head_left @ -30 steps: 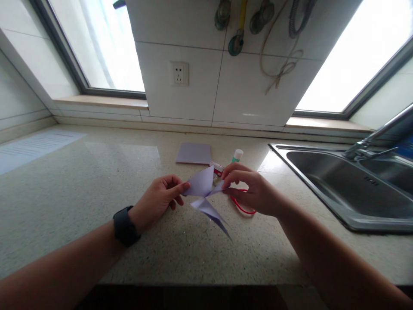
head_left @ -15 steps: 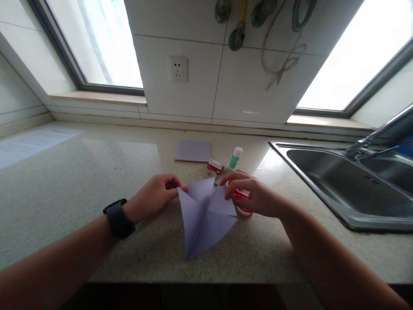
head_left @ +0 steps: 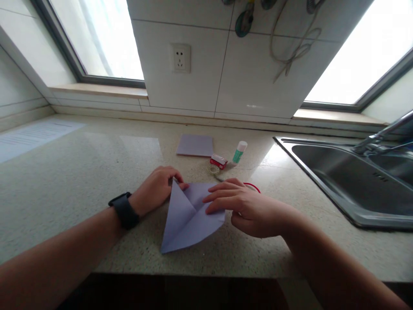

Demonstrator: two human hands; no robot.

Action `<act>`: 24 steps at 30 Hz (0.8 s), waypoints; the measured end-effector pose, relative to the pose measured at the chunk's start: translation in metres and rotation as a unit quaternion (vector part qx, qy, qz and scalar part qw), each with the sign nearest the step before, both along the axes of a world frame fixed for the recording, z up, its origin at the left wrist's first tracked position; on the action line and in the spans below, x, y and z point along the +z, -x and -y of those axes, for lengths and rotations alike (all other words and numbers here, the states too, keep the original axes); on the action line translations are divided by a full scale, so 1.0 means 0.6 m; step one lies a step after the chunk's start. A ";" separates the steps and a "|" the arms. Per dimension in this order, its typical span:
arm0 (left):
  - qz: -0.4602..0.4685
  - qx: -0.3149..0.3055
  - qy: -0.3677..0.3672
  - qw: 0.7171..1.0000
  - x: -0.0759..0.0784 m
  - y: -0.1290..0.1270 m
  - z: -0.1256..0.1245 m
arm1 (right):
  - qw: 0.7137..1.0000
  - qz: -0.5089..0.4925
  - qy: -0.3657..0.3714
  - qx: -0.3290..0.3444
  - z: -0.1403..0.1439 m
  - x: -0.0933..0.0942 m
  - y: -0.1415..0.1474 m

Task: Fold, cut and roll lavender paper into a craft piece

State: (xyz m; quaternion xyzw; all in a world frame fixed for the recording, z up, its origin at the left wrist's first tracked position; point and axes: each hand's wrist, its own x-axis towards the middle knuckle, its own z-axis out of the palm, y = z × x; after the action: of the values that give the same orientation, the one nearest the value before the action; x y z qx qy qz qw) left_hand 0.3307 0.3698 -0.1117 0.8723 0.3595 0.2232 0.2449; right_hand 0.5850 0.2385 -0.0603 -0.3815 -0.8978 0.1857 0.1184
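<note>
A lilac sheet of paper [head_left: 190, 226], creased and partly folded, lies on the counter between my hands, its pointed corner towards me. My left hand [head_left: 156, 187], with a dark watch on the wrist, pinches the sheet's upper left edge between thumb and fingers. Stretched out over the right part of the sheet, the fingers of my right hand [head_left: 240, 204] press on its surface. Behind that hand, scissors with a red handle [head_left: 253, 186] are mostly hidden. A small roll of tape [head_left: 213, 170] sits just past the paper's far edge.
Farther back are a red and white box [head_left: 218, 161], an upright glue stick [head_left: 239, 152] and a stack of lilac paper [head_left: 194, 145]. A steel sink [head_left: 322, 189] is set in the counter at right. A printed sheet [head_left: 35, 137] lies far left.
My right hand has gone from pinching the paper's right flap to lying on the sheet with fingers extended. The paper is flatter and has turned slightly; its near corner has shifted left.
</note>
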 end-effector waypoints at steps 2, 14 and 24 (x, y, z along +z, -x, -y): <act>0.008 -0.002 -0.007 1.000 -0.002 -0.001 -0.002 | 0.999 -0.004 0.031 0.022 -0.001 0.001 0.007; 0.121 0.013 -0.083 0.989 0.035 -0.001 0.028 | 0.998 0.059 0.006 -0.019 0.003 -0.011 0.024; -0.138 -0.189 -0.120 0.965 0.015 -0.013 0.069 | 0.995 0.048 0.014 -0.082 -0.012 -0.038 -0.011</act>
State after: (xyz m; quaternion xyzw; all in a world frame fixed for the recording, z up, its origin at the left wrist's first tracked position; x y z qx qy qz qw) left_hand 0.3383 0.3284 -0.1030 0.9697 0.1894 0.0913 0.1242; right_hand 0.5914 0.2459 -0.0833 -0.4642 -0.8653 0.1691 0.0848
